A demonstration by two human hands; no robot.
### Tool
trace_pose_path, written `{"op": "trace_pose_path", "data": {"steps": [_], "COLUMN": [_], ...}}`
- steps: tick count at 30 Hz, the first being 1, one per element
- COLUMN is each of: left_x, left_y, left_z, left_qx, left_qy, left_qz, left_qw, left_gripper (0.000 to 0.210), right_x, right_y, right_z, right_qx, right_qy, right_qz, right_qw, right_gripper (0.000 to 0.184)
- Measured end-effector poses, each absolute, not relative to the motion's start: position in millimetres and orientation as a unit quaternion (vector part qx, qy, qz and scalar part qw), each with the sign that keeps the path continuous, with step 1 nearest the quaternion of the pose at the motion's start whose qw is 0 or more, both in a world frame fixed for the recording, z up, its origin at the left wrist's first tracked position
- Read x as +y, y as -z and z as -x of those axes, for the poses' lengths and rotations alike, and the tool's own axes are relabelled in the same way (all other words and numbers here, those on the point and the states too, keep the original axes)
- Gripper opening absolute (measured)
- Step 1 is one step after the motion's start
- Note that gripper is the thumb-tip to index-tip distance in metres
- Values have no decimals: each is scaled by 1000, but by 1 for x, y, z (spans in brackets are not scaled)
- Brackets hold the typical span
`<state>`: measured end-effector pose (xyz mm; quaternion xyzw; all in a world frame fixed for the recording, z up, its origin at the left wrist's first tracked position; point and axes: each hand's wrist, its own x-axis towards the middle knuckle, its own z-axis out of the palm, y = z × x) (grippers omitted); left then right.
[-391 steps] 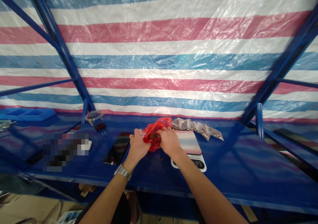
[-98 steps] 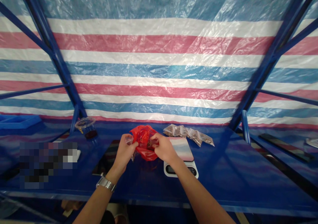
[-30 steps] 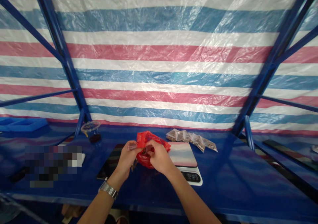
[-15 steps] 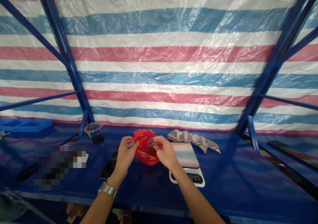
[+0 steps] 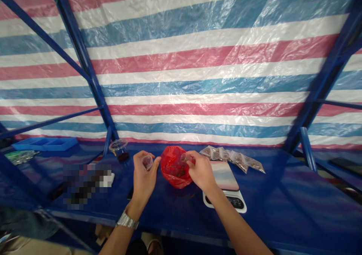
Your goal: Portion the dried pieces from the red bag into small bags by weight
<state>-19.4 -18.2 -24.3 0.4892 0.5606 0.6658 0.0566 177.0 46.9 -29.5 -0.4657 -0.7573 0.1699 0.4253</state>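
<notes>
A red plastic bag (image 5: 169, 171) stands with its mouth open on the blue table, dark bits visible inside. My left hand (image 5: 144, 179) is just left of it, fingers curled around a small clear plastic cup (image 5: 147, 161); the thumb points toward the bag without gripping it. Over the bag's right side, my right hand (image 5: 202, 171) pinches another small clear cup (image 5: 184, 157) at the bag's mouth. Beside that hand sits a white kitchen scale (image 5: 224, 175) with a shiny plate and dark button panel, its upper left partly hidden by the hand.
Several small zip bags of brown contents (image 5: 230, 157) lie in a row behind the scale. At the left are a lidded clear tub with dark contents (image 5: 122, 156) and a blue divided tray (image 5: 46, 144). Blue metal posts (image 5: 96, 83) and a striped tarp (image 5: 203, 109) stand behind.
My left hand has let go of the bag's left edge and moved apart from it, turning the cup mouth upward. My right hand stays at the bag with its cup. The view has shifted left.
</notes>
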Motion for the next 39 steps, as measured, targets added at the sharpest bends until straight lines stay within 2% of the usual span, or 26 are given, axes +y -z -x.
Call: {"op": "trace_pose_path", "data": {"steps": [5,9,21,29,35,39], "left_x": [-23,-9,3,14,18,14], "left_y": [29,34,52,47,44,42], "left_z": [-25,-43,-64,-80,-87,-83], "left_qx": [535,512,529,537,499,457], "left_qy": [-601,-586,-517,-532,-553,-569], "left_qz": [-581,-599,-649,-614,-618,-613], "left_qw": [125,190,179,228,252,303], "left_gripper": [51,43,36,32,31,31], "right_x": [48,42,27,27,24,25], "right_y": [22,16,15,11,4,5], "right_z": [-189,-198,-220,-232,-236,-233], "right_qx": [-727,-724,-838,-852,-852,-849], "right_qy": [-151,-121,-64,-62,-41,-53], "right_qz": [430,396,321,320,318,296], "right_qw": [514,552,438,411,414,433], "right_gripper": [34,30,40,62,59,59]}}
